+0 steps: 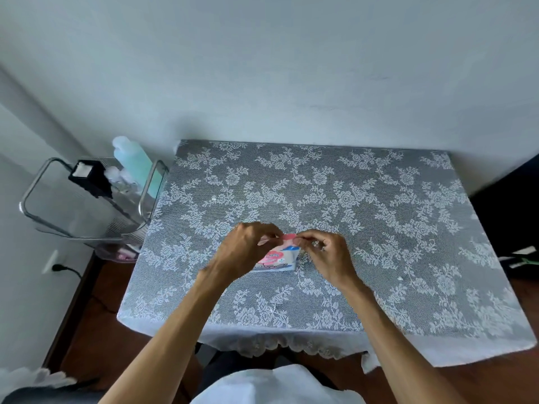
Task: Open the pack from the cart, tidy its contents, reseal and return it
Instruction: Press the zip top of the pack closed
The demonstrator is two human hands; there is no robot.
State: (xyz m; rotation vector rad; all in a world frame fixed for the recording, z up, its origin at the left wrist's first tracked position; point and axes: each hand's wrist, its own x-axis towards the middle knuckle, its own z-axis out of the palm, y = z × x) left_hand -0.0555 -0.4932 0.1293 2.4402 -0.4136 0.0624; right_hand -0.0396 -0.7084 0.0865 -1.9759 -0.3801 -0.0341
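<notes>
A small white and pink pack stands on the lace-covered table, near its front middle. My left hand pinches the pack's top edge from the left. My right hand pinches the same pink top edge from the right. Both hands cover part of the pack, so whether its top is open or sealed is hidden. The metal cart stands to the left of the table.
On the cart's top shelf sit a black box, a pale green bottle and some white wads. A wall runs behind the table. A dark object stands at the right edge, and a wall socket with a cable is at lower left.
</notes>
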